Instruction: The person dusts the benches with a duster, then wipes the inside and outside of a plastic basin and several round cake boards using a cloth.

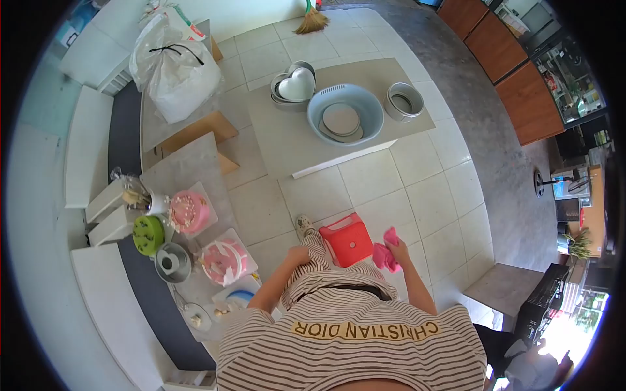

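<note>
My right hand point(399, 251) is closed around a bunched pink cloth point(386, 257), held low in front of me on the right. To its left stands a red plastic stool point(347, 241) on the tiles. My left hand point(298, 255) rests against the striped trousers at my thigh, its fingers mostly hidden. Nearest that hand, on the side table point(222, 189), are a pink-and-white cake point(223, 260) on a white board and a second pink cake point(189, 211) with pale decorations behind it.
A green round cake point(149, 235) and a metal bowl point(173, 262) sit left of the pink cakes. Ahead, a low table point(280, 150) bears a blue basin point(375, 117), a heart-shaped tin point(297, 85) and round tins point(404, 102). White bags point(179, 78) occupy the back left. A person point(521, 362) is behind at right.
</note>
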Available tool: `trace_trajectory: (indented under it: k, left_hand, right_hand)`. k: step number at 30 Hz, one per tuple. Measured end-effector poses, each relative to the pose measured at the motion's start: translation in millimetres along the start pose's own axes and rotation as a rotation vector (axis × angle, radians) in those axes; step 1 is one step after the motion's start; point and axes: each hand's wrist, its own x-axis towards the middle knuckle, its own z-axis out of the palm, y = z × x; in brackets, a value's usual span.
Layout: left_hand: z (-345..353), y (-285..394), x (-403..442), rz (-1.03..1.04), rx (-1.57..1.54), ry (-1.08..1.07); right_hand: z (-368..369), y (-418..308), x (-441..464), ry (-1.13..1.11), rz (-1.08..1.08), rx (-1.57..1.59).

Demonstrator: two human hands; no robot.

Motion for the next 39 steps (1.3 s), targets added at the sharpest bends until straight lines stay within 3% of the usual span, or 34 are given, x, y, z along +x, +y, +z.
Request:
trace_trajectory:
  k: [2,4,9,11,12,14,15,18,22,24,25,27,28,30,35,37,38,39]
  left_hand:
    - [-20,-23,17,0.068,0.015,0.0]
    - [-38,-44,18,0.141,0.036,-0.038]
    - [-86,-51,25,0.062,-0.032,-0.041]
    - [-81,-62,39,0.078,-0.076,-0.03]
    - [-79,-64,45,0.086,-0.116,-0.014]
    - [-91,-66,40,0.081,-0.177,0.014]
    - [-97,-70,38,0.072,-0.208,0.038]
    - [-101,-85,51,0.114,-0.295,0.084]
    - [-115,-82,64,0.062,-0.412,0.178]
    - [-124,-73,87,-0.092,-0.447,-0.02]
    - [-130,-62,94,-0.101,-0.465,-0.006]
    - [-134,-37,117,-0.197,-0.415,0.223]
    - [-125,-33,153,-0.237,-0.297,0.189]
    - [-110,-21,225,-0.213,-0.349,0.192]
    - [-87,12,373,-0.258,-0.384,0.195]
    - [-66,19,423,-0.153,-0.061,0.339]
    - [-56,22,442,-0.148,-0.059,0.319]
    - [-50,23,457,-0.039,-0.003,0.345]
  right_hand:
    - [3,-81,13,0.002,-0.03,0.07]
    - [-1,-140,4,-0.081,0.072,0.134]
    - [20,-134,4,0.086,-0.003,0.107]
    - [13,-125,17,0.037,0.319,0.234]
    - [12,-121,28,0.036,0.312,0.217]
    - [5,-113,51,0.142,0.385,0.568]
    - [0,-116,62,0.13,0.378,0.556]
    - [-8,-129,101,0.311,0.258,0.224]
    - [-30,-158,157,0.238,0.121,0.088]
    - [-53,-213,171,0.054,0.019,-0.032]
    - [-57,-212,191,0.042,-0.002,-0.039]
    - [-62,-200,238,0.186,-0.215,-0.342]
    - [-62,-208,257,0.176,-0.236,-0.345]
    - [-60,-214,294,0.059,-0.242,-0.555]
    - [8,-150,355,-0.256,-0.407,-0.566]
    - [27,-160,346,-0.354,-0.518,-0.597]
    - [36,-150,347,-0.364,-0.499,-0.596]
    - [46,-138,348,-0.257,-0.574,-0.638]
